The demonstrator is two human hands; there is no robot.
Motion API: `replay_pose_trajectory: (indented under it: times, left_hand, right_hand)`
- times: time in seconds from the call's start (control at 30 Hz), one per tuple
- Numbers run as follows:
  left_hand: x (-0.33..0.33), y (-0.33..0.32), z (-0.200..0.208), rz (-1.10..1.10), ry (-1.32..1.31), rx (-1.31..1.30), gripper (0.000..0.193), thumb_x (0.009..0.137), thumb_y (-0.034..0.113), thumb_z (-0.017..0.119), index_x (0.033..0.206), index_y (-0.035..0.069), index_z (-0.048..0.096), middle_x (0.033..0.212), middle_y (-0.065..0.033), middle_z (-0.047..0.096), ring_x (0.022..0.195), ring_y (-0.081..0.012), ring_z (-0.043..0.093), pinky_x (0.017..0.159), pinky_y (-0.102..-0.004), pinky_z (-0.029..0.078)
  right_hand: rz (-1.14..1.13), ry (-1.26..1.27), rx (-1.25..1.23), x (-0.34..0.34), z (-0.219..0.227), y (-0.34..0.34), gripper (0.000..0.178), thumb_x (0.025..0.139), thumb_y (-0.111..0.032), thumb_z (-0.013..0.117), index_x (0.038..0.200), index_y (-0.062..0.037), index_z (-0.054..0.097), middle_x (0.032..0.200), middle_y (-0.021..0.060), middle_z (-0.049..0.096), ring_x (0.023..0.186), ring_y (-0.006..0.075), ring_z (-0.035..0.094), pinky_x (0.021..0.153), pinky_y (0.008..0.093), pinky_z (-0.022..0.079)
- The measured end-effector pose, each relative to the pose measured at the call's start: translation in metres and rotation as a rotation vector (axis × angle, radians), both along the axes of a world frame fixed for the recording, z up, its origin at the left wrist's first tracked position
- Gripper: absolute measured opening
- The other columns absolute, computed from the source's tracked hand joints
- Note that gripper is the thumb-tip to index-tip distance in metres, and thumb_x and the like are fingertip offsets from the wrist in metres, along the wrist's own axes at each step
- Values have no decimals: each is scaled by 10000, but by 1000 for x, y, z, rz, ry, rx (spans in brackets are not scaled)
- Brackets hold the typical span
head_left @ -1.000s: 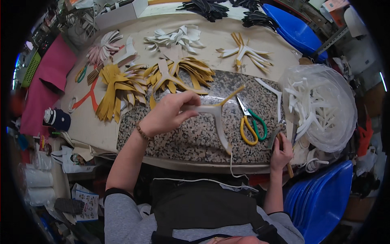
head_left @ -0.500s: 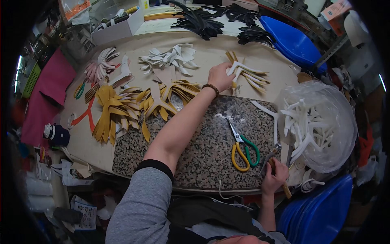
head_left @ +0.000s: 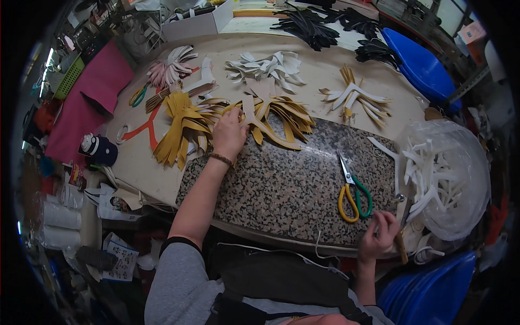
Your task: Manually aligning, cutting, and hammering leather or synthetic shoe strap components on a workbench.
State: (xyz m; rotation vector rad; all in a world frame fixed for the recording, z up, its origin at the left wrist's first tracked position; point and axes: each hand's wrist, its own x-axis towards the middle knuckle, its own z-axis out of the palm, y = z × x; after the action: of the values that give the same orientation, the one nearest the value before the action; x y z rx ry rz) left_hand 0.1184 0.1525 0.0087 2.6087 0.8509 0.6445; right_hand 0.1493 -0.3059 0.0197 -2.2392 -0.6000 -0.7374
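My left hand (head_left: 228, 134) is at the near edge of a pile of yellow leather pieces (head_left: 292, 116), its fingers closed on a yellow Y-shaped leather piece (head_left: 265, 130). Another yellow bundle (head_left: 181, 127) fans out to its left. At the table's near right edge, my right hand (head_left: 377, 235) has curled fingers; what they hold, if anything, is hidden. Just right of it is a wooden-handled tool (head_left: 401, 248), partly covered. Scissors (head_left: 353, 192) with one yellow and one green handle lie on the speckled stone slab (head_left: 281, 189), blades pointing away.
A clear plastic bag (head_left: 471, 179) of white forked pieces stands at the right. White strips (head_left: 268, 67), a white-and-yellow stack (head_left: 357, 100) and black strips (head_left: 309, 30) lie farther back. Blue scoop-shaped trays (head_left: 422, 67) sit far right; a dark bottle (head_left: 100, 150) stands left.
My left hand has moved from the white-and-yellow stack leftward to the yellow pile. My right hand has left the wooden handle, which now shows beside it. The whole view has shifted.
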Motion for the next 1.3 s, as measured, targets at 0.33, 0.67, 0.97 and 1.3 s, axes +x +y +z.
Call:
replay_pose_trajectory:
  times: [0.33, 0.67, 0.97, 1.3]
  left_hand:
    - [-46, -61, 106, -404, -297, -555, 200, 901, -6, 776, 1090, 1, 713, 999, -25, 744, 930, -91, 700, 820, -256, 574]
    - [-51, -103, 18, -792, 101, -209, 122, 777, 9, 787, 880, 73, 797, 1040, -50, 734, 1007, -242, 690, 862, -352, 570]
    - [-86, -139, 2, -795, 70, 166, 245, 835, 35, 637, 1065, 41, 723, 1183, -71, 707, 1148, -275, 663, 953, -375, 565]
    - [-98, -136, -5, -755, 15, 97, 427, 854, 10, 616, 1275, 36, 680, 1328, -106, 680, 1297, -289, 617, 1090, -388, 512]
  right_hand:
    - [602, 298, 120, -1, 44, 83, 158, 848, 63, 765, 993, 17, 719, 1005, 130, 720, 927, 233, 715, 812, 323, 557]
    - [901, 371, -187, 26, 45, 114, 261, 825, 71, 727, 1059, -19, 657, 1025, 133, 682, 993, 337, 682, 851, 404, 559]
    - [1052, 452, -307, 45, -9, 153, 167, 893, -38, 699, 1054, -40, 657, 1024, 151, 691, 1007, 354, 674, 866, 432, 552]
    - [1013, 503, -228, 38, -9, 145, 143, 912, -50, 691, 1047, -38, 646, 979, 169, 680, 928, 376, 683, 815, 441, 552]
